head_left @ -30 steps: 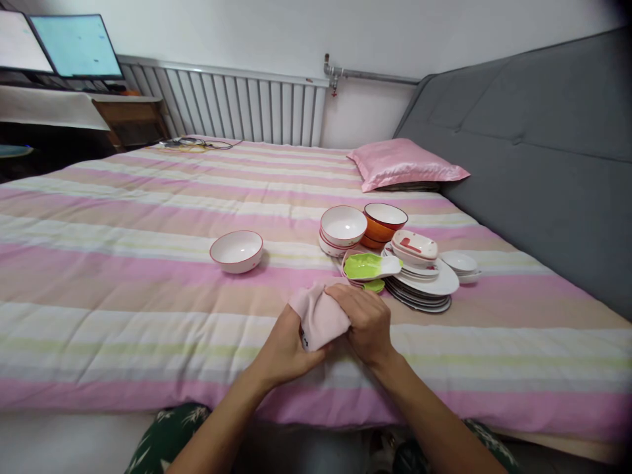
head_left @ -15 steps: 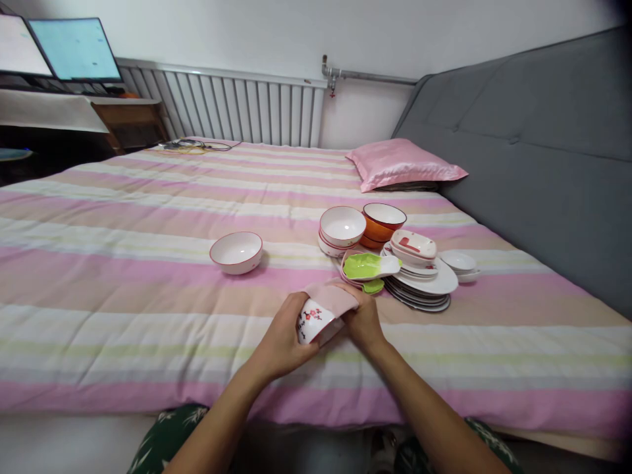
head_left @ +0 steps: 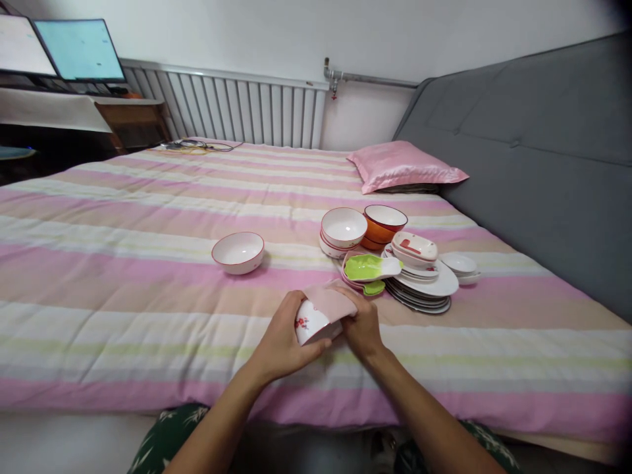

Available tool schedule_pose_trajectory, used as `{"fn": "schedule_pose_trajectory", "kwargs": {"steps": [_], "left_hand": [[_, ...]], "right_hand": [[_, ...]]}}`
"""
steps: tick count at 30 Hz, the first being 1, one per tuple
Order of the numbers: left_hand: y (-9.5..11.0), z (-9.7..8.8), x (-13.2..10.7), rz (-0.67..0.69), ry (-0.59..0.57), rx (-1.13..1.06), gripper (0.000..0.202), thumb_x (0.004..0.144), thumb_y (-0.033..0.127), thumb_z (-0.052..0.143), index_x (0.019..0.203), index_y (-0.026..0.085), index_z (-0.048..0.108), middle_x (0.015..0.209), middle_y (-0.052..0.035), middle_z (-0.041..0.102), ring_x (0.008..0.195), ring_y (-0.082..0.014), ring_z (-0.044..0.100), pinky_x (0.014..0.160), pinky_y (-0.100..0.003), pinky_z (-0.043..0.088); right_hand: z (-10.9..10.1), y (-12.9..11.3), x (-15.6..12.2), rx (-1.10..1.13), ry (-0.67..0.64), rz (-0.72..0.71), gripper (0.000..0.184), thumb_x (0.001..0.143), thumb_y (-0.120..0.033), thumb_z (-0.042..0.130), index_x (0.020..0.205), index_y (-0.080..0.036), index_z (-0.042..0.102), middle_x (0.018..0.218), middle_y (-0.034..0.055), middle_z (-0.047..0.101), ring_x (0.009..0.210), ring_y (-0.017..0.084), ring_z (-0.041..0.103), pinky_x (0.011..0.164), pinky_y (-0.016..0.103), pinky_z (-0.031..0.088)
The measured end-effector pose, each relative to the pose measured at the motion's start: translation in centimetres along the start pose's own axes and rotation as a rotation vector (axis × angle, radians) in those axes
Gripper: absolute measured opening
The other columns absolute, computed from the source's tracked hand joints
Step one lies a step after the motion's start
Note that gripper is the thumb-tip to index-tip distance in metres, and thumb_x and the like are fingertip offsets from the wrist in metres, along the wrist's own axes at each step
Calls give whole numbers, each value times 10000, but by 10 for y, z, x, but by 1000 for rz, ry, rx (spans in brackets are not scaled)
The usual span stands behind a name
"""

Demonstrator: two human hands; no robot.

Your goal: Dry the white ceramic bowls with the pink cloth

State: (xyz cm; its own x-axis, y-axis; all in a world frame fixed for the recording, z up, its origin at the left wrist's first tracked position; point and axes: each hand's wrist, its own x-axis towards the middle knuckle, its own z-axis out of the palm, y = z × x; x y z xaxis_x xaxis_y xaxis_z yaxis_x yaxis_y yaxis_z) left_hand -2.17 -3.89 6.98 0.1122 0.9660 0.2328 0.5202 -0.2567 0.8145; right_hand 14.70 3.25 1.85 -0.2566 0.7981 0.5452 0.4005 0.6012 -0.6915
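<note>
Near the bed's front edge, my left hand (head_left: pixel 282 340) grips a white bowl (head_left: pixel 309 322) with red blossoms on its outside, tilted on its side. A pale pink cloth (head_left: pixel 330 303) lies over the bowl's upper side. My right hand (head_left: pixel 364 327) is closed on the cloth, pressing it against the bowl's right part; some of its fingers are hidden. Just beyond the right hand lie green leaf-shaped dishes (head_left: pixel 364 266). A separate red-rimmed white bowl (head_left: pixel 238 253) stands farther off to the left.
Behind the green dishes stand stacked white bowls (head_left: pixel 344 227) and orange bowls (head_left: pixel 379 230). To the right are stacked plates (head_left: pixel 447 283), rectangular dishes (head_left: pixel 415 246) and small white dishes (head_left: pixel 459 263). A pink pillow (head_left: pixel 402 164) rests by the grey headboard (head_left: pixel 533 131). Cables (head_left: pixel 200 145) lie at the far edge.
The bowl has turned in my left hand, so less of its blossom pattern shows and it sits at a different tilt. The cloth stays pressed on it by my right hand.
</note>
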Motion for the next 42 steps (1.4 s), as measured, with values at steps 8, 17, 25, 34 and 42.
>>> {"fn": "schedule_pose_trajectory", "kwargs": {"steps": [8,17,25,34,42], "left_hand": [[1,-4,1,29,-31,2,551,688,346,683,1179,195,484,1055,-78,537,969,-252,541,817,-387,470],[-2,-4,5,-14,27,4,377,715,260,634,1066,178,522,1031,-76,577,955,-236,553,828,-367,461],[-14,-1,4,-77,86,-26,534,717,311,665,1214,188,512,1218,-115,566,1100,-276,534,932,-396,425],[-11,0,6,-235,197,-313,484,748,453,648,1143,179,593,1158,-100,621,1065,-267,562,904,-331,432],[-5,7,7,-386,291,-817,467,762,453,648,1137,176,612,1164,-106,636,1088,-267,572,860,-294,463]], "right_hand": [[-3,-15,-2,-141,6,-128,531,620,-83,417,1088,-188,644,1048,60,710,950,225,667,806,327,509],[4,-9,-4,-30,-91,156,502,666,-60,461,1108,-219,638,1017,42,720,922,236,672,793,328,517],[4,-13,-4,-35,-122,249,403,766,-155,496,1136,-227,637,997,58,722,897,251,670,785,349,505],[2,-11,-1,-12,-168,232,378,757,-148,506,1098,-228,648,986,42,722,873,238,666,758,324,490],[0,-10,0,4,-163,239,331,789,-270,543,1101,-193,620,992,75,709,864,260,660,750,341,498]]}}
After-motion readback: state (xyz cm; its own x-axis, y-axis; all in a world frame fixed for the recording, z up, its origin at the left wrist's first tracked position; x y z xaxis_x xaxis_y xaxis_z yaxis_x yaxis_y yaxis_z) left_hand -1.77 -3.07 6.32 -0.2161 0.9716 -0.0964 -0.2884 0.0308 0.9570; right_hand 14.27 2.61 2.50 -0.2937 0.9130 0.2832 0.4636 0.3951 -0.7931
